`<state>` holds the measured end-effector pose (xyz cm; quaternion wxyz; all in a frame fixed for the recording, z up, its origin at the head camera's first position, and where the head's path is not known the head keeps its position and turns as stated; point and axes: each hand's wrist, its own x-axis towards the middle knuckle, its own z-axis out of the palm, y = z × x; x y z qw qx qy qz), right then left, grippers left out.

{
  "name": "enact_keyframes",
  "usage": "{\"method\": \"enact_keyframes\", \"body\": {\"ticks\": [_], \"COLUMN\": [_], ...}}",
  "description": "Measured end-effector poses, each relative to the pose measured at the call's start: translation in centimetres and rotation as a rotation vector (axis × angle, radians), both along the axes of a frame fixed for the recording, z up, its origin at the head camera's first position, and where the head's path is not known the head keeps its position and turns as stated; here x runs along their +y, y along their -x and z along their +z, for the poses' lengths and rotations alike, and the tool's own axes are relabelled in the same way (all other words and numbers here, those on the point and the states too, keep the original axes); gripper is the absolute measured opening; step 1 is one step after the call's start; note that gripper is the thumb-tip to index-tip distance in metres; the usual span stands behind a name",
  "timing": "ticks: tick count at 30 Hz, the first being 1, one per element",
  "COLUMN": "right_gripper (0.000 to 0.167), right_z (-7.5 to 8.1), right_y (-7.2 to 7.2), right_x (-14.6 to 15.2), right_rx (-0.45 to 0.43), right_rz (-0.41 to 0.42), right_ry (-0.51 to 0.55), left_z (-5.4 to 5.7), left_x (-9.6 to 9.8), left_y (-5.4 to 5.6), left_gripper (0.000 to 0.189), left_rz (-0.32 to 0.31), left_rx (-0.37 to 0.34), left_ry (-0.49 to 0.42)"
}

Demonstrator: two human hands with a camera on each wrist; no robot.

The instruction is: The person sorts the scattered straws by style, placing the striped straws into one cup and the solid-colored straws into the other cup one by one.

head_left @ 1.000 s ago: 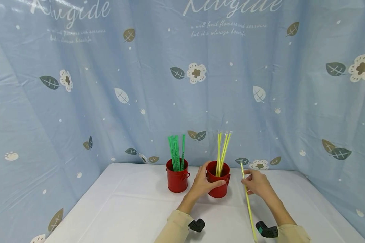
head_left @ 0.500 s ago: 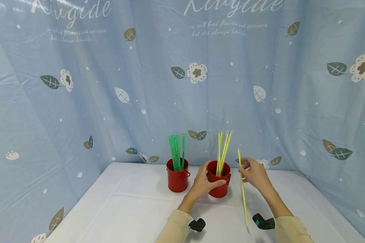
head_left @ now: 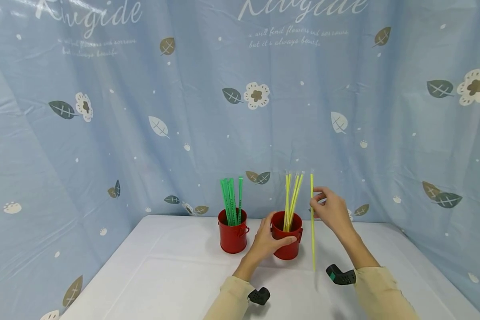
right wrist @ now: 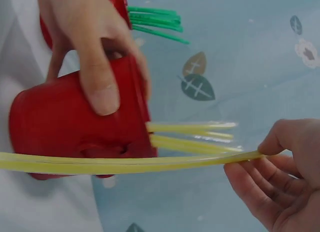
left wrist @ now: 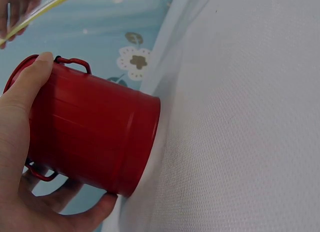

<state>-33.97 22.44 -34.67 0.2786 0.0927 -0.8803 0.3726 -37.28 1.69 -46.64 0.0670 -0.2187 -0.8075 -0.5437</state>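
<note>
My left hand [head_left: 265, 243] grips a small red metal bucket [head_left: 286, 252] on the table, thumb across its near side and fingers round its left. Several yellow straws [head_left: 293, 200] in clear wrappers stand inside it. To the bucket's right, my right hand [head_left: 331, 210] pinches one more wrapped yellow straw [head_left: 313, 242] near its top between thumb and fingers. This straw hangs almost upright beside the bucket, its lower end above the tabletop. In the right wrist view the held straw [right wrist: 125, 165] passes in front of the bucket's lower edge.
A second red bucket [head_left: 233, 240] stands to the left, holding several green straws [head_left: 232, 200]. A white cloth covers the table [head_left: 164, 275]. Right behind it hangs a blue curtain [head_left: 200, 133] with leaf and flower prints.
My right hand has risen and moved slightly left with the yellow straw, which has lifted and swung from slanted to nearly vertical. The left hand stays on the bucket.
</note>
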Motion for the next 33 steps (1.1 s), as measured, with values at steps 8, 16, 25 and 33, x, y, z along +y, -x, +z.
{"method": "enact_keyframes", "body": {"ticks": [8, 16, 25, 33], "right_gripper": [0.037, 0.034, 0.032, 0.032], "right_z": [2.6, 5.0, 6.8, 6.9], "right_y": [0.2, 0.3, 0.5, 0.7], "right_x": [-1.1, -2.3, -3.1, -3.6], "right_rx": [0.098, 0.164, 0.259, 0.286], "right_rz": [0.004, 0.017, 0.02, 0.048], "right_ry": [-0.005, 0.035, 0.122, 0.179], "left_z": [0.1, 0.0, 0.1, 0.0], "left_x": [0.0, 0.0, 0.0, 0.0], "left_y": [0.1, 0.2, 0.2, 0.1], "left_gripper": [0.094, 0.093, 0.092, 0.092], "left_rz": [-0.005, -0.004, -0.02, -0.013], "left_rx": [0.003, 0.013, 0.009, -0.001], "left_ry": [-0.002, 0.006, -0.008, -0.012]}}
